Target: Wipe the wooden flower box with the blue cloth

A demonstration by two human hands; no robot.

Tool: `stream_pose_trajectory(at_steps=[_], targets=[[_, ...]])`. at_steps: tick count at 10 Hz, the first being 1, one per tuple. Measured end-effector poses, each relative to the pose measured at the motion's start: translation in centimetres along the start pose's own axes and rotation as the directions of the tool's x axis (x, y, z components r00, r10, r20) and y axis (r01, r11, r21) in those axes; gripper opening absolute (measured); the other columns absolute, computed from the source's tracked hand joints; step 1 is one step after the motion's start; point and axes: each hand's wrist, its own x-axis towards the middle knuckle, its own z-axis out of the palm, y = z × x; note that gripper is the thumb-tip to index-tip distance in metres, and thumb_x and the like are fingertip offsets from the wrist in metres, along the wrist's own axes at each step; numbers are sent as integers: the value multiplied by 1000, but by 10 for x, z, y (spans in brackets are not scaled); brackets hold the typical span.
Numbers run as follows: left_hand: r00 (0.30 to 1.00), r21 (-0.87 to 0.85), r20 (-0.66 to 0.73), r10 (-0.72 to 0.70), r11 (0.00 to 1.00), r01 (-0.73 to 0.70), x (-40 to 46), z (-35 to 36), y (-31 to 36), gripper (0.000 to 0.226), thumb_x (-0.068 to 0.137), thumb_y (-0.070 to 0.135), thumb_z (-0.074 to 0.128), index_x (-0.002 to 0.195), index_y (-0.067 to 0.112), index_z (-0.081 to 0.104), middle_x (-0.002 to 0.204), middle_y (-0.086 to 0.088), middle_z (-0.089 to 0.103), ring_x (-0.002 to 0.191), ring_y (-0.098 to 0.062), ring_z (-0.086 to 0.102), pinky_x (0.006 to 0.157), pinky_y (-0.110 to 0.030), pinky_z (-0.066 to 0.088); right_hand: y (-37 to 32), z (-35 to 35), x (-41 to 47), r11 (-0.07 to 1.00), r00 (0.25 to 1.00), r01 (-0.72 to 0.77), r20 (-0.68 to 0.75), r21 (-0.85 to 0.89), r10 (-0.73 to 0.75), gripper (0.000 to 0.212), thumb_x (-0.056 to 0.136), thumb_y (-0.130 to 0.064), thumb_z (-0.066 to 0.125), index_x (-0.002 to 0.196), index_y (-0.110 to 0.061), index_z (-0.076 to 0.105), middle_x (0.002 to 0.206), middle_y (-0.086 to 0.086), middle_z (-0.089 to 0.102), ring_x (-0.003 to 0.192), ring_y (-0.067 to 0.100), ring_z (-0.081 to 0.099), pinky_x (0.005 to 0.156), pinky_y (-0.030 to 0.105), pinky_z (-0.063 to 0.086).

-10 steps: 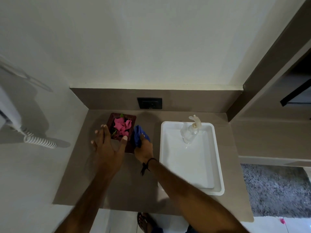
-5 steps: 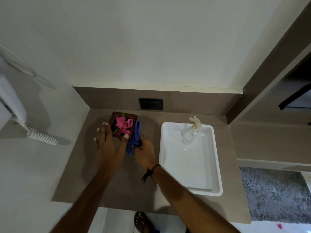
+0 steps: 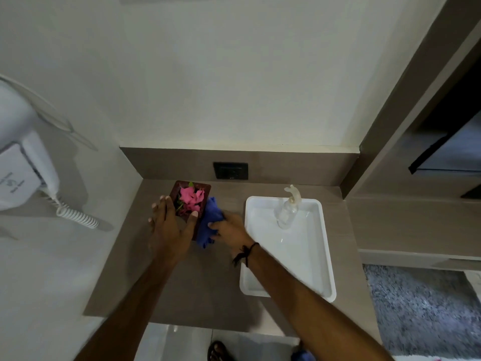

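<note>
The dark wooden flower box (image 3: 204,188), filled with pink petals, stands at the back left of the brown counter. My left hand (image 3: 170,230) grips it from the front, fingers on its left side and thumb on its right rim. My right hand (image 3: 229,229) presses the bunched blue cloth (image 3: 211,217) against the box's right side; the cloth hangs down past the box's front corner. The box's front wall is hidden behind my left hand.
A white tray (image 3: 325,246) with a clear pump bottle (image 3: 286,209) sits right of my right hand. A black wall socket (image 3: 230,170) is behind the box. A white wall hair dryer (image 3: 23,162) with coiled cord hangs at left. A grey rug (image 3: 421,308) lies lower right.
My right hand has drawn the blue cloth along the box's right side toward me, from near the top to the front corner. My left hand stays on the box.
</note>
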Motion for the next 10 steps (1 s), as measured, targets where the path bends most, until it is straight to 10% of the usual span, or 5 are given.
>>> stream_pose_trajectory(at_steps=[1, 3, 5, 7, 10], targets=[[992, 85, -100, 81, 994, -73, -5, -10, 10, 81, 95, 50, 49, 157, 6, 20, 168, -17, 14, 157, -33, 2, 126, -49, 3, -14, -25, -26, 993, 999, -7, 43, 115, 3, 40, 94, -1, 59, 134, 1, 51, 134, 23, 59, 124, 44, 58, 99, 51, 53], [920, -330, -162, 356, 860, -390, -46, 16, 68, 49, 97, 30, 51, 139, 4, 49, 136, -10, 59, 121, -22, 60, 107, -38, 45, -19, -96, -63, 995, 997, 75, 2, 65, -76, 36, 97, -14, 57, 133, -9, 58, 130, 18, 66, 119, 35, 64, 104, 49, 51], [938, -703, 299, 178, 705, 90, -58, 95, 95, 28, 91, 14, 65, 115, 22, 52, 115, -6, 66, 98, -16, 68, 68, -13, 54, 27, -164, -71, 979, 999, 35, -46, 200, -26, 38, 87, -12, 72, 125, -16, 66, 119, 13, 74, 108, 31, 72, 91, 49, 60], [873, -476, 481, 79, 860, 185, -74, 154, 103, 33, 87, 3, 60, 117, 7, 45, 113, -17, 63, 101, -33, 65, 81, -38, 55, 68, -183, -51, 993, 883, -119, -460, -23, 96, 41, 70, -8, 86, 108, -14, 71, 105, 21, 75, 100, 36, 72, 89, 48, 60], [898, -152, 434, 74, 988, -8, -59, 152, 107, 48, 88, 21, 67, 129, 12, 46, 132, -12, 55, 118, -27, 59, 93, -31, 49, 58, -214, -51, 955, 830, -136, -556, -264, -36, 65, 75, -18, 83, 134, -10, 55, 105, 4, 69, 94, 18, 65, 83, 24, 53]])
